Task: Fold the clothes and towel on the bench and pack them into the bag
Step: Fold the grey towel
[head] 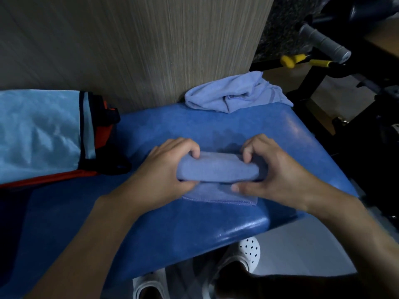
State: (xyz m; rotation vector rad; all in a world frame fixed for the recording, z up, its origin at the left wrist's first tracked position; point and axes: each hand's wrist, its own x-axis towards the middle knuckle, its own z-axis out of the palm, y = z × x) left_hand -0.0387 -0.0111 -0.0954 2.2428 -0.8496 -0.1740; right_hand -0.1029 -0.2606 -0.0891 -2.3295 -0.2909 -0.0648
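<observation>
The towel (218, 169) lies in the middle of the blue surface (194, 229), folded into a thick roll that runs from 9 to 3 o'clock; a flat flap with a stitched hem comes out from under it toward 6 o'clock and rests on the padding.

The left hand (166, 169) grips the 9 o'clock end of the roll; its fingers are curled over the top and the far side, and the palm covers the end. The right hand (278, 171) grips the 3 o'clock end; its fingers are bent over the far edge, and the thumb points toward 9 o'clock along the near side, touching the flap. So the towel is between the two hands and partly under them; both are closed on it.

A crumpled pale cloth (235, 91) lies at 12 o'clock from the right hand, on the far edge of the surface, against the wood-grain wall (151, 39); it is well apart from the hands. The bag (38, 130), light blue with black and orange trim, lies at 9 o'clock, its mouth turned toward the towel but not touching it.

At 6 o'clock, under the edge of the surface, white shoes (248, 253) show; at 1 o'clock stands dark equipment with yellow grips (291, 60).
</observation>
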